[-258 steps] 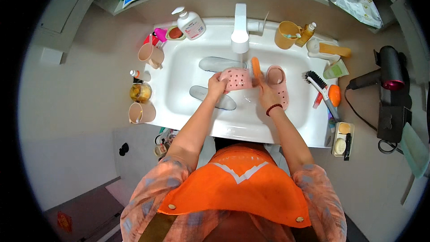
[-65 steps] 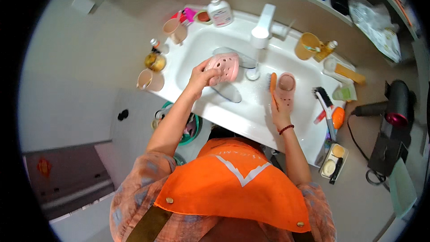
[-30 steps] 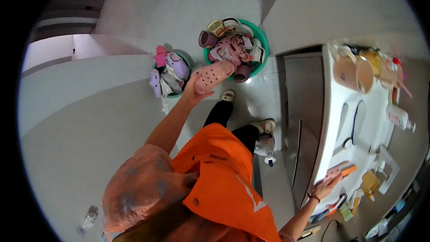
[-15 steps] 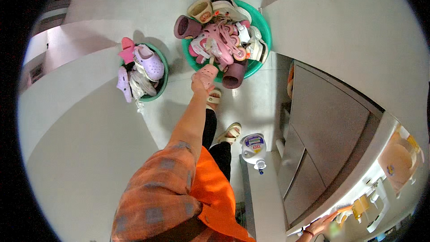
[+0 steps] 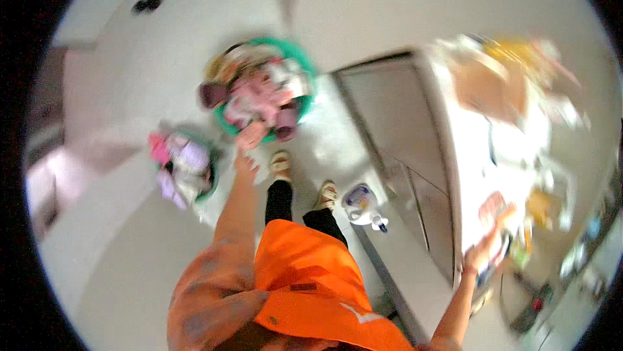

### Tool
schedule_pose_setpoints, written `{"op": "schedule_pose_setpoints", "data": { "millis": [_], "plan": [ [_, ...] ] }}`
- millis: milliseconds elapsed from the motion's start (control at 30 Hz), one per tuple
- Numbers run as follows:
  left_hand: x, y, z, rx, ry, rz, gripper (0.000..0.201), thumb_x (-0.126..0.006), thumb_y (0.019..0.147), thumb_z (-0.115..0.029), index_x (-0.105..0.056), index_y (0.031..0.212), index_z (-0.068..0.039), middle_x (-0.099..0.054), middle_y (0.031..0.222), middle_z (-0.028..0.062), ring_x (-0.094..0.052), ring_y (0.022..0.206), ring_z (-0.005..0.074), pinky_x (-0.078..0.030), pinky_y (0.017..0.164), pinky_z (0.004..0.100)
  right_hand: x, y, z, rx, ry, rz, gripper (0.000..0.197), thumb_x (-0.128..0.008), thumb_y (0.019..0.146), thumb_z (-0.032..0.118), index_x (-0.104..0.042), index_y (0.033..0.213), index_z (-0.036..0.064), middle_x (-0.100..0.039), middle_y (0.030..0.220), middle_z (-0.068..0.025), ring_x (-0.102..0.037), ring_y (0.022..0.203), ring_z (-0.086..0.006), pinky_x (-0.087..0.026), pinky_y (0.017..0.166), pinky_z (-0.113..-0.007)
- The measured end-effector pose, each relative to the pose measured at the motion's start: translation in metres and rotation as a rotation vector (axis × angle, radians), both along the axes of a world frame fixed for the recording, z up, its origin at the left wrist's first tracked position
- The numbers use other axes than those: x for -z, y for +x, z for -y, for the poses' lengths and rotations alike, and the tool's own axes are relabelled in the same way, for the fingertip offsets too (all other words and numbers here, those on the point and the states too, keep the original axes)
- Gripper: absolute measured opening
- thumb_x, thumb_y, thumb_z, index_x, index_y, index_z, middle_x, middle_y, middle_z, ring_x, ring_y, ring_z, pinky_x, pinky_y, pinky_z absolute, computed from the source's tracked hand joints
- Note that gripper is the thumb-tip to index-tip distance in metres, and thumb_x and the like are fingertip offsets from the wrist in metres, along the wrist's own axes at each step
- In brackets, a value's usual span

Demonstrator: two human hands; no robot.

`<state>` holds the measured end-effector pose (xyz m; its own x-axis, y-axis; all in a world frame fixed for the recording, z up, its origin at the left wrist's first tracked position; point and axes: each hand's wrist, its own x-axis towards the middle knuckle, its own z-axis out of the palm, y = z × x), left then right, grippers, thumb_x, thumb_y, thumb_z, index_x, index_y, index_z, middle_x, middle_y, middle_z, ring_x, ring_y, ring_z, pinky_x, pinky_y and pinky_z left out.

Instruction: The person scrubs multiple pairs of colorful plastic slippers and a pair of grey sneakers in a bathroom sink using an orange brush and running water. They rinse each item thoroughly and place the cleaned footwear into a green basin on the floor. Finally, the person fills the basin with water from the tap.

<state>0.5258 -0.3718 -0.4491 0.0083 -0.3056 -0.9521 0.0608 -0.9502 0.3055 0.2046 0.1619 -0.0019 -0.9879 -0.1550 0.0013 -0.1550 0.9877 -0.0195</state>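
My left hand is low over the floor, just short of a pink clog. Its fingers look spread and off the shoe, though motion smears them. That clog rests against the near rim of a large green basin heaped with shoes, among them pink clogs, dark maroon boots and white shoes. Over the counter, my right hand is closed around the orange handle of a scrubbing brush; blur hides the exact finger placement.
A smaller green tub with lilac clogs and a pink shoe stands left. A white detergent bottle is beside my feet. At right are a grey cabinet and a washbasin counter with a faucet.
The view has swung right, blurring the picture. My left hand has let go of the pink clog at the basin's rim and drawn back. My right hand and the brush show farther into view.
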Motion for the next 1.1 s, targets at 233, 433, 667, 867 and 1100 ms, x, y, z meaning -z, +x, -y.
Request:
{"op": "schedule_pose_setpoints", "data": {
  "millis": [233,433,667,867,1100],
  "plan": [
    [-0.257,-0.121,-0.054,0.591,-0.092,-0.454,0.033,-0.056,0.09,-0.04,-0.059,0.091,-0.007,-0.056,0.076,0.0011,-0.049,0.068,0.0118,-0.041,0.062,0.0257,-0.016,-0.008,0.03,0.535,-0.197,0.112,0.048,-0.037,0.097,0.027,-0.031,0.144,0.0264,-0.063,0.114,-0.0169,-0.065,0.082,-0.037,-0.052,0.068,-0.043],
    [-0.461,-0.249,-0.158,1.122,-0.23,-0.894,0.02,-0.051,0.095,-0.022,-0.059,0.092,-0.004,-0.058,0.076,0.004,-0.052,0.064,0.0112,-0.042,0.059,0.0248,-0.008,-0.016,-0.016,0.597,-0.841,0.156,0.053,-0.051,0.092,0.03,-0.038,0.14,0.0126,-0.06,0.112,-0.0259,-0.061,0.096,-0.0372,-0.048,0.081,-0.043],
    [-0.503,-0.386,-0.324,1.674,-0.287,-0.859,0.028,-0.056,0.092,-0.026,-0.058,0.11,-0.004,-0.062,0.095,0.0054,-0.059,0.088,0.0125,-0.05,0.078,0.0276,0.002,-0.069,-0.113,0.672,-0.479,0.085,0.052,-0.072,0.072,0.039,-0.057,0.109,0.0057,-0.064,0.101,-0.0205,-0.063,0.091,-0.0363,-0.051,0.075,-0.044],
    [-0.405,-0.426,-0.448,1.819,-0.148,-0.488,0.035,-0.06,0.088,-0.029,-0.054,0.114,-0.007,-0.055,0.094,0.0019,-0.053,0.084,0.0124,-0.046,0.074,0.0264,0.066,-0.074,-0.127,0.843,-0.739,0.089,0.068,-0.083,0.063,0.027,-0.049,0.112,-0.0058,-0.065,0.08,-0.0164,-0.065,0.071,-0.0262,-0.053,0.064,-0.037],
    [-0.348,-0.431,-0.475,1.632,-0.031,-0.475,0.024,-0.062,0.085,-0.027,-0.058,0.101,-0.009,-0.058,0.087,0.0009,-0.054,0.083,0.0115,-0.044,0.07,0.0269,0.077,-0.079,-0.113,0.938,-1.37,0.427,0.031,-0.075,0.069,0.019,-0.063,0.085,-0.0044,-0.061,0.071,-0.0086,-0.056,0.054,-0.0156,-0.044,0.047,-0.03]
  ]
}}
